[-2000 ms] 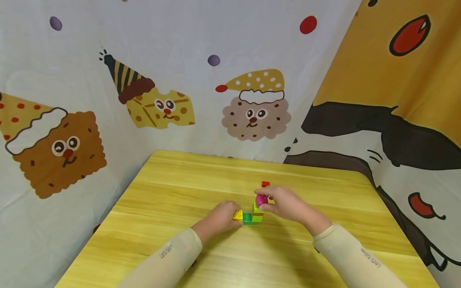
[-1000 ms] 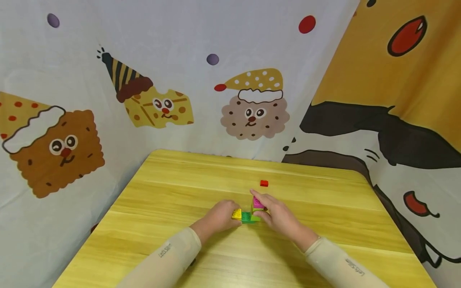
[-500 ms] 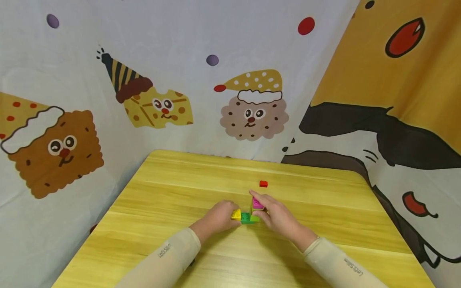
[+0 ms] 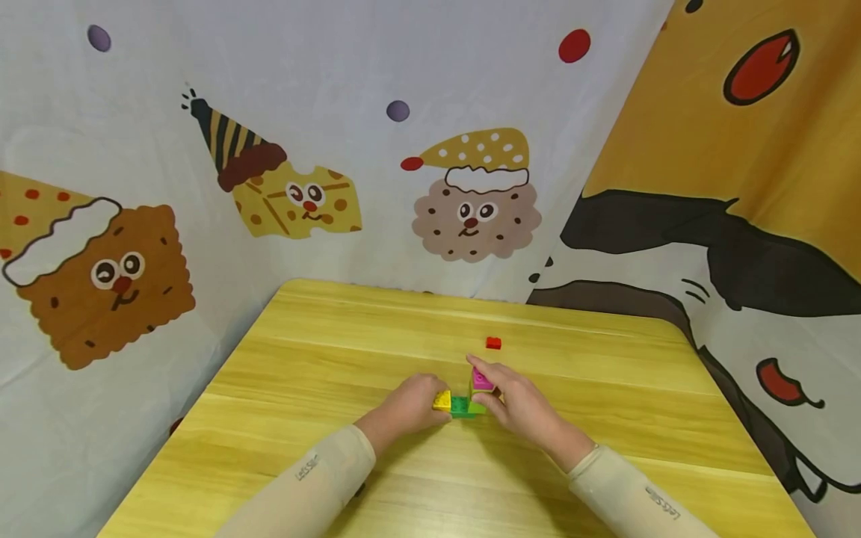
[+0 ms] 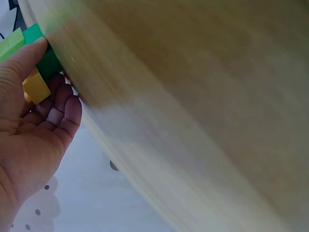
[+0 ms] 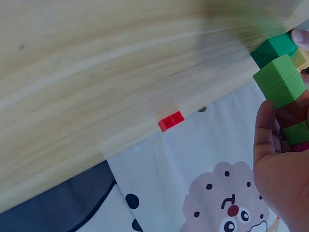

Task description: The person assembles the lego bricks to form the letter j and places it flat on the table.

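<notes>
A small toy-brick build stands mid-table: a dark green brick [image 4: 460, 406] at the bottom, a yellow brick [image 4: 442, 400] at its left end and a light green stack [image 4: 476, 403] at its right end. On top of that stack sits a pink brick [image 4: 481, 379]. My left hand [image 4: 412, 403] pinches the yellow and dark green end, its thumb [image 5: 35, 50] lying along the dark green brick. With thumb and fingers, my right hand [image 4: 523, 403] grips the pink brick and upper stack; in the right wrist view its fingers partly cover the bricks.
A loose red brick [image 4: 494, 343] lies farther back on the wooden table [image 4: 350, 329]. A small dark item [image 4: 360, 490] shows beside the left sleeve, and a bit of red [image 4: 176, 426] at the table's left edge. Cartoon-printed cloth [image 4: 323, 90] hangs behind.
Two seconds ago my right hand held the pink brick higher and tilted over the light green stack; it has come down onto the top. Since one second ago both hands have stayed nearly still.
</notes>
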Demonstrator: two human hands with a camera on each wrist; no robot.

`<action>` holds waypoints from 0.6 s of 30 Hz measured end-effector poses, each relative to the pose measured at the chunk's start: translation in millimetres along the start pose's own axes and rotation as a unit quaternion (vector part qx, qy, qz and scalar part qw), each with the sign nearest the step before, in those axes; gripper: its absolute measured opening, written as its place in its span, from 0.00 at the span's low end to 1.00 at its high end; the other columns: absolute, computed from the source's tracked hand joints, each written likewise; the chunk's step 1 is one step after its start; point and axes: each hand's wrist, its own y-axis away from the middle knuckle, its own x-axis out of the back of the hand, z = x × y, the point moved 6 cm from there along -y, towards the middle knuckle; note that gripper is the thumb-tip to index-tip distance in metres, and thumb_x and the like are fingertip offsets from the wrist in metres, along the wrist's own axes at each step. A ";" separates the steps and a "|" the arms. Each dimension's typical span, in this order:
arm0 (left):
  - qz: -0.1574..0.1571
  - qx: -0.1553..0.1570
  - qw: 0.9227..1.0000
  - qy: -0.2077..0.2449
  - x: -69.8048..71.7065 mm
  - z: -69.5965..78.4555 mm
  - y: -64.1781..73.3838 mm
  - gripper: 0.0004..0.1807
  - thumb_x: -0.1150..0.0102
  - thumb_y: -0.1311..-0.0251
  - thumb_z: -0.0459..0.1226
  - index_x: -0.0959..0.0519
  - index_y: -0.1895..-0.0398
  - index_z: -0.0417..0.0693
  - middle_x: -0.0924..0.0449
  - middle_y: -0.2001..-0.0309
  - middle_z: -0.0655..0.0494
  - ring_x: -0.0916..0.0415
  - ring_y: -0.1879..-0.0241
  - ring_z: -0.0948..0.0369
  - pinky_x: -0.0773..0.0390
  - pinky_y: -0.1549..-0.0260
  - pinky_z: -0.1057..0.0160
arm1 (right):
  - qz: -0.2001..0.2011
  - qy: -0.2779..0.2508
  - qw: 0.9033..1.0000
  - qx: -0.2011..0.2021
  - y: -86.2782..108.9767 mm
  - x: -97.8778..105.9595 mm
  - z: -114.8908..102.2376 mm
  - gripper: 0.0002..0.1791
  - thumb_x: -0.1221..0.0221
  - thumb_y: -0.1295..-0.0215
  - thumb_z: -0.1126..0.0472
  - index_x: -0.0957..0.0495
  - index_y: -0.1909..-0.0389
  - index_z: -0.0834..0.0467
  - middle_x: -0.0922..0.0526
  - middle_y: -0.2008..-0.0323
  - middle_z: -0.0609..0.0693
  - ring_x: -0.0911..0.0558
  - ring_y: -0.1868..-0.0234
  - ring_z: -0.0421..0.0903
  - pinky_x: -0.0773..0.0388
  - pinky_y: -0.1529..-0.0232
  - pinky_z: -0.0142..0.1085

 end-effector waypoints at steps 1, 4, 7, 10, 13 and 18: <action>0.001 0.001 1.000 -0.001 -0.2 -0.4 0.0 0.13 0.21 0.41 0.41 0.13 0.58 0.44 0.17 0.66 0.58 0.29 0.71 0.68 0.25 0.70 0.73 | -0.002 0.002 1.000 -0.001 0.5 -0.6 0.2 0.44 0.28 0.33 0.58 0.35 0.18 0.47 0.12 0.46 0.51 0.17 0.56 0.41 0.13 0.54 0.39; 0.002 -0.003 1.000 -0.005 -1.0 -0.8 -0.2 0.14 0.21 0.41 0.41 0.13 0.58 0.44 0.16 0.66 0.58 0.29 0.71 0.69 0.25 0.70 0.73 | -0.005 0.006 1.000 -0.007 3.2 -2.4 1.6 0.46 0.28 0.32 0.58 0.38 0.16 0.44 0.13 0.42 0.52 0.14 0.50 0.44 0.12 0.48 0.41; 0.002 -0.003 1.000 -0.006 -1.9 -0.2 -0.2 0.15 0.21 0.41 0.41 0.13 0.57 0.43 0.16 0.66 0.58 0.29 0.70 0.69 0.25 0.70 0.73 | -0.002 0.005 1.000 -0.013 6.6 -4.9 3.5 0.50 0.28 0.32 0.58 0.44 0.14 0.45 0.13 0.41 0.53 0.13 0.49 0.45 0.12 0.47 0.41; 0.001 -0.001 1.000 -0.005 -1.6 0.5 0.1 0.15 0.21 0.40 0.41 0.13 0.55 0.42 0.15 0.64 0.57 0.28 0.70 0.68 0.24 0.70 0.73 | 0.009 -0.005 1.000 -0.022 8.4 -7.0 5.3 0.52 0.28 0.33 0.58 0.47 0.13 0.48 0.14 0.46 0.53 0.14 0.55 0.42 0.12 0.54 0.35; -0.008 0.004 1.000 -0.001 -0.4 1.2 0.5 0.16 0.21 0.40 0.42 0.13 0.55 0.42 0.15 0.64 0.57 0.28 0.70 0.68 0.25 0.70 0.72 | 0.020 -0.023 0.999 -0.026 8.5 -8.1 6.6 0.49 0.27 0.33 0.59 0.42 0.16 0.53 0.15 0.50 0.51 0.16 0.59 0.40 0.14 0.58 0.31; -0.031 0.006 0.999 -0.002 3.4 2.6 0.1 0.18 0.20 0.43 0.44 0.12 0.55 0.43 0.14 0.64 0.58 0.27 0.69 0.67 0.24 0.69 0.70 | -0.012 -0.074 0.996 -0.047 0.9 -6.8 9.2 0.40 0.29 0.31 0.60 0.35 0.22 0.55 0.17 0.49 0.50 0.18 0.59 0.39 0.15 0.58 0.30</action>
